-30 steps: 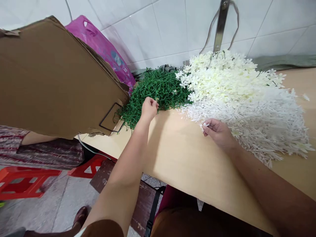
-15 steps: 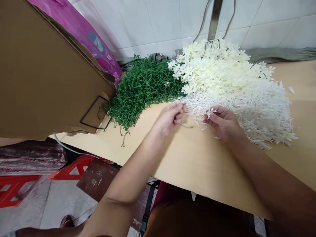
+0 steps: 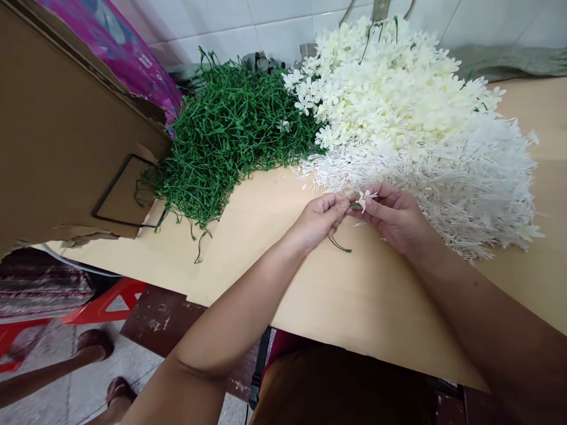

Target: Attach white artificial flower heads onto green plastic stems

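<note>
My left hand (image 3: pixel 325 217) pinches a thin green artificial stem (image 3: pixel 340 245), whose lower end hangs below the fingers. Its green tip meets a small white artificial flower (image 3: pixel 364 200) pinched in my right hand (image 3: pixel 394 215). The two hands touch or nearly touch at the fingertips; how far the stem enters the flower cannot be made out. Just behind them lies a heap of thin white flower pieces (image 3: pixel 469 183). Beyond that rises a pile of creamy white artificial flowers (image 3: pixel 390 88). A heap of green plastic stems (image 3: pixel 234 118) lies to the left.
A cardboard box (image 3: pixel 66 130) stands on the left of the wooden table (image 3: pixel 354 301), with a black wire frame (image 3: pixel 100 203) by its corner. Behind it is a purple bag (image 3: pixel 128 47). A tiled wall backs the table. Another person's feet (image 3: pixel 95 344) and a red stool (image 3: pixel 106 304) are at lower left.
My left hand has moved right with the green stem, bringing it against the flower in my right hand. The view has shifted slightly, and another person's foot has come into view.
</note>
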Demonstrator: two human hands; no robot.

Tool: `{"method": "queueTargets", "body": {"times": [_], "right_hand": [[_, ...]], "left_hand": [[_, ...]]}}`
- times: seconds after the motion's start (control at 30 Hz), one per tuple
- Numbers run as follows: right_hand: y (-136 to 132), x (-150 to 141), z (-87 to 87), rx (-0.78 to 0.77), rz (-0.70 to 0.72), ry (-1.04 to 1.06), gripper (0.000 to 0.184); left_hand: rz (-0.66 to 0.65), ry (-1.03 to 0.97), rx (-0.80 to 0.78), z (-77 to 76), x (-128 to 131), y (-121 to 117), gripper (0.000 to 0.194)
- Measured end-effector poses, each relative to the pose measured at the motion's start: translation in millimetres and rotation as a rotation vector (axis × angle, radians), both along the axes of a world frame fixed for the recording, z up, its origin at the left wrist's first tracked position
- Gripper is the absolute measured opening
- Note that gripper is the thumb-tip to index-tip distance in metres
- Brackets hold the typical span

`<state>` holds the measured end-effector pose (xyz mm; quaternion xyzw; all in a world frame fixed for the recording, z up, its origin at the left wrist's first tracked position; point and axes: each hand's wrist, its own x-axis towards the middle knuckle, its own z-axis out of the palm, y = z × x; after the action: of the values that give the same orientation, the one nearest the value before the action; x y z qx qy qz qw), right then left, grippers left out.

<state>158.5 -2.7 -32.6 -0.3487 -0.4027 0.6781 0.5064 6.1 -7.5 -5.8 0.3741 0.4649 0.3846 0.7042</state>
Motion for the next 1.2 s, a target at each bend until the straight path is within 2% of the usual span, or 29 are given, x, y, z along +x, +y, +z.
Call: {"method": "queueTargets", "body": {"times": [0.37,0.63,0.9,1.2], "right_hand": [[-3,-1,4.0,-0.009,0.001,0.003,0.028],[-4,-7,-2.1,0.137,-0.109,-0.183,0.036],[-6,-6,-1.4,0.195,-0.148,-0.355,0.034],[-6,-4,2.2,0.184,-0.090,-0.369,0.035]], "left_hand": [[0.024,0.031,0.019,-0.6,2,0,0.024],[0.009,0.031,0.092,-5.7,2,1,0.031],[-0.005,0.042,0.148,-9.9,2,1,0.036],[-0.086,0.093,0.183,-11.4,-2,2,0.034]]}}
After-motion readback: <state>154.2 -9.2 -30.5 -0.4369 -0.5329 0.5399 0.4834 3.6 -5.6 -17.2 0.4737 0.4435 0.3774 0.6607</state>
